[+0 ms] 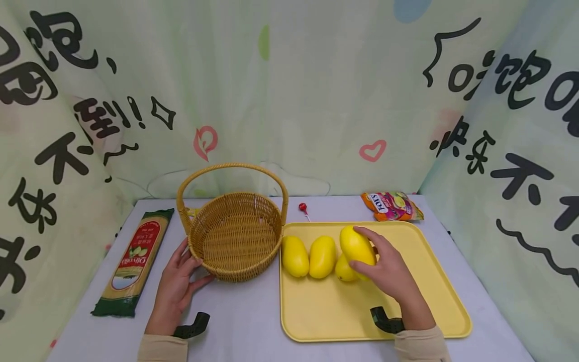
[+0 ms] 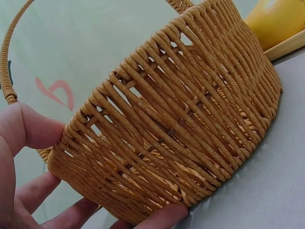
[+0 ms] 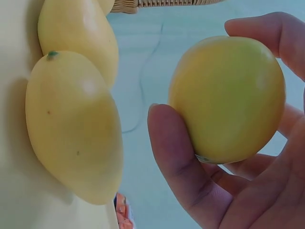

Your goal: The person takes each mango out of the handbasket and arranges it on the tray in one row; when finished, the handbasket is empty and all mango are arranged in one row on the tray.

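Observation:
My right hand grips a yellow mango between thumb and fingers. It is raised off the yellow tray, above another mango that it partly hides. Two more mangoes lie side by side at the tray's left edge. Seen from the right wrist, the held mango is apart from those lying on the tray. My left hand holds the wicker basket at its near left side. In the left wrist view, one digit presses the basket's rim while other fingers lie along its lower side.
A long pasta packet lies left of the basket. Behind the tray are a red lollipop and an orange-purple snack bag. Something yellow shows partly behind the basket. Printed curtains enclose the white table.

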Motion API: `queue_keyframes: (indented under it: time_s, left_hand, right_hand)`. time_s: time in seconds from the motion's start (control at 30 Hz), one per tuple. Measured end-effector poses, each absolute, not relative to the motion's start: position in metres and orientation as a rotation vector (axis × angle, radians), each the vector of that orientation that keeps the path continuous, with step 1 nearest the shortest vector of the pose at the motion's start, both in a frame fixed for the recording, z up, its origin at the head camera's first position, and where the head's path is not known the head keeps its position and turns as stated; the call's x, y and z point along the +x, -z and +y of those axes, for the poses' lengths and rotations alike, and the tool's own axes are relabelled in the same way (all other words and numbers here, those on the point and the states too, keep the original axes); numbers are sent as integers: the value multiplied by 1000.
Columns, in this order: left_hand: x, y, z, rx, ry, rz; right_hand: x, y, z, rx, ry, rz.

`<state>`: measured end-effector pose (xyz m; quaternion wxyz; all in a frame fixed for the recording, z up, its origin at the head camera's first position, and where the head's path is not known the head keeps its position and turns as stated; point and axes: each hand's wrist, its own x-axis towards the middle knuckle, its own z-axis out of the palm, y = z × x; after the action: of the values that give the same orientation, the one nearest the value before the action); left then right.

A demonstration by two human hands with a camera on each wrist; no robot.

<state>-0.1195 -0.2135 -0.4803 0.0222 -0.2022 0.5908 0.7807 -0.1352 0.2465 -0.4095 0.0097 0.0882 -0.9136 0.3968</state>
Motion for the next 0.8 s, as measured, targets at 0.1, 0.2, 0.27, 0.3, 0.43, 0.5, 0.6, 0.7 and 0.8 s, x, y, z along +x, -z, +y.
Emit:
queue_keyframes:
  time_s: [0.1, 0.2, 0.27, 0.3, 0.43, 0.5, 0.6, 0.7, 0.8]
  left_hand:
    - [-119, 481, -214, -625, -2422, 1829]
    - [-119, 482, -214, -619, -2424, 1834]
    - [-119, 481, -213, -610, -2426, 1838]
    - [-120, 481, -213, -607, -2425, 1841]
    - [-120, 481, -214, -602, -2417, 1852]
    - [-120, 481, -214, -606, -2414, 1854]
    - [-120, 482, -214, -611, -2413, 1851]
    - [-120, 482, -214, -613, -2413, 1849]
    - [-120, 481, -214, -612, -2407, 1850]
  right_hand:
    - [-135, 409, 249, 255, -1229, -2852]
    - [-135, 408, 253, 235, -1233, -2843]
    - [-135, 408, 256, 221, -1245, -2838]
    - [-136, 408, 258, 213, -1251, -2837]
    - [-138, 409, 262, 189, -1277, -2837]
    - [-139, 411, 264, 174, -1286, -2840]
    - [-141, 413, 268, 140, -1294, -2851]
    - [-141, 415, 271, 101, -1296, -2863]
    - [-142, 415, 275, 74, -1272, -2867]
